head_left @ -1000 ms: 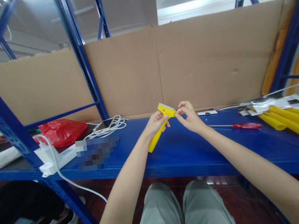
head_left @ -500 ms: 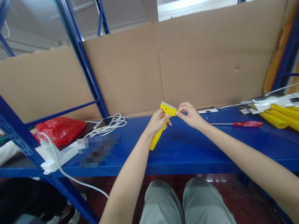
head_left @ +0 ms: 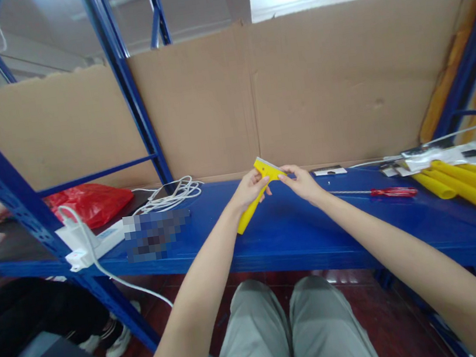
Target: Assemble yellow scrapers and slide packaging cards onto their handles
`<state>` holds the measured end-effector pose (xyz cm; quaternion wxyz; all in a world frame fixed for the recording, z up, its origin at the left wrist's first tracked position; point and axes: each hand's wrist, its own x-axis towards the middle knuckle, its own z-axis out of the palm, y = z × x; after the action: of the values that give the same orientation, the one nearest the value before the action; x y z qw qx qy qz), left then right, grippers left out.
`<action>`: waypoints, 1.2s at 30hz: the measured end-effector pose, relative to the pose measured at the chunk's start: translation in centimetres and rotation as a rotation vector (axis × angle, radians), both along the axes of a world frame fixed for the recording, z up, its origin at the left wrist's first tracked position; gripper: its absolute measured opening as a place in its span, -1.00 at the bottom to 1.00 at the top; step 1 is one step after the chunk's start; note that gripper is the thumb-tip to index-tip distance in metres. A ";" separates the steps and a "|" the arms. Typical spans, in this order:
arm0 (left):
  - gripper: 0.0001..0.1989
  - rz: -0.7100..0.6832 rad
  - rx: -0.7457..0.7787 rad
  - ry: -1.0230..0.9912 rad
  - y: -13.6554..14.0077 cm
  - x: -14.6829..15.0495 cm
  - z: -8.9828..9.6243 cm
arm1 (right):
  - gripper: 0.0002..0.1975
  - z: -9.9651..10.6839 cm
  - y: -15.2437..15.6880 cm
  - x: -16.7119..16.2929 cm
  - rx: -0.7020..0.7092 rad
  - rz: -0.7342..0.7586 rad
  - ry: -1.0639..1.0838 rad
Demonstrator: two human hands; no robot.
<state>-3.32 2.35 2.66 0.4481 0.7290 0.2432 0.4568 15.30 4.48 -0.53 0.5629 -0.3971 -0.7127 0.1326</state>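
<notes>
Scraper, yellow, gripped by handle in my left hand, right hand pinching its blade end; blade fitting seemingly under way, next move needing steady fingertip alignment

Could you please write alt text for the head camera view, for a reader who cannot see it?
Two bare hands hold a yellow scraper above a blue shelf: the left hand grips its handle, the right hand pinches its head. A red screwdriver and yellow rolls lie to the right.
</notes>
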 end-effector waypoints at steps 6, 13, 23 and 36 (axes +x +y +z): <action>-0.72 -0.007 -0.047 -0.010 0.3 0.0 -0.3 | -0.67 0.4 -0.5 -0.2 -0.077 0.057 0.063; -0.90 0.015 -0.170 -0.047 0.3 0.1 -0.3 | -0.65 -0.1 -0.9 -0.4 -0.289 0.014 0.093; -0.98 0.037 -0.311 -0.054 0.1 0.5 -0.4 | -0.76 0.7 -2.0 -0.6 -0.449 0.124 0.251; -0.87 0.068 -0.312 -0.064 -0.4 0.6 0.0 | -0.78 1.1 -2.2 -0.7 -0.492 0.121 0.323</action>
<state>-2.70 1.91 2.63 0.5475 0.6271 0.3213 0.4515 14.60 2.28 0.60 0.5469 -0.4523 -0.5828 0.3958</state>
